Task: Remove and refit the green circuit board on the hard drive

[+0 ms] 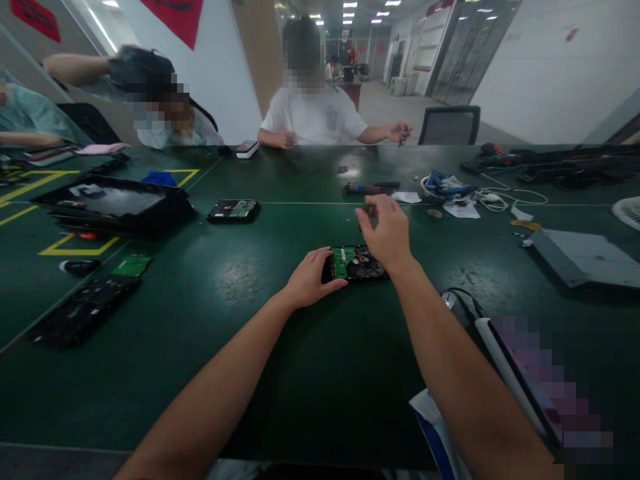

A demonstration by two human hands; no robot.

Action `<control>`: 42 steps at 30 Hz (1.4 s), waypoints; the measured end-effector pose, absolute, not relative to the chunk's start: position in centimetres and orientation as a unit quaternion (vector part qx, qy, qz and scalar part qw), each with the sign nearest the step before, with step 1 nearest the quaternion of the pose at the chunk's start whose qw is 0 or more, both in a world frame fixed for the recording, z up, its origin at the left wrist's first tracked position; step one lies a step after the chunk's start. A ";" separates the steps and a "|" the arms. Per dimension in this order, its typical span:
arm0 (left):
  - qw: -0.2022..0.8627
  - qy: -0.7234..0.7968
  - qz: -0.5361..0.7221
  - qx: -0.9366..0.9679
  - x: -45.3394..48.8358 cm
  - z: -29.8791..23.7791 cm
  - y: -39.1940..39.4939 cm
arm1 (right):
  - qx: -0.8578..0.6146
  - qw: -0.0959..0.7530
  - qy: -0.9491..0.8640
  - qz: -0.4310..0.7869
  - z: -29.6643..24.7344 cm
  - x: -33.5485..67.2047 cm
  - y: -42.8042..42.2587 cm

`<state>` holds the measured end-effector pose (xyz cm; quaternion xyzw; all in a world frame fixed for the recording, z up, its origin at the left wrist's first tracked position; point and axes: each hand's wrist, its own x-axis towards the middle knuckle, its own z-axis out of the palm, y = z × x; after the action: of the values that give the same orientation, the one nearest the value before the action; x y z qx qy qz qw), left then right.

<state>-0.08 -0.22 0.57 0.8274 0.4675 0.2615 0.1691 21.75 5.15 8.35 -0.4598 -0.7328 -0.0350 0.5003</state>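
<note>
Right grip [385,230]: screwdriver [369,210] upright, tip down

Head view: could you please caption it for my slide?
Left hand steadies a hard drive; right hand holds a thin tool over it.

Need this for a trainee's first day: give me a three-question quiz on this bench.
1. True or false: the left hand grips the drive by its edge.
2. What does the right hand pinch above the drive? A) a thin tool B) a cable C) a phone
3. Fill in: the second drive lies farther away and to the ___ of the first.

Key: 1 true; 2 A; 3 left.
</note>
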 end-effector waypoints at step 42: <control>0.170 0.464 0.263 0.829 -0.1 0.4 -0.1 | -0.474 0.530 -0.702 -0.039 7.8 21.9 5.4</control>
<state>-0.10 -0.06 0.42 0.8286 0.4645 0.2627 0.1696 21.94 5.43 7.76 -0.4743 -0.7016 -0.0385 0.5304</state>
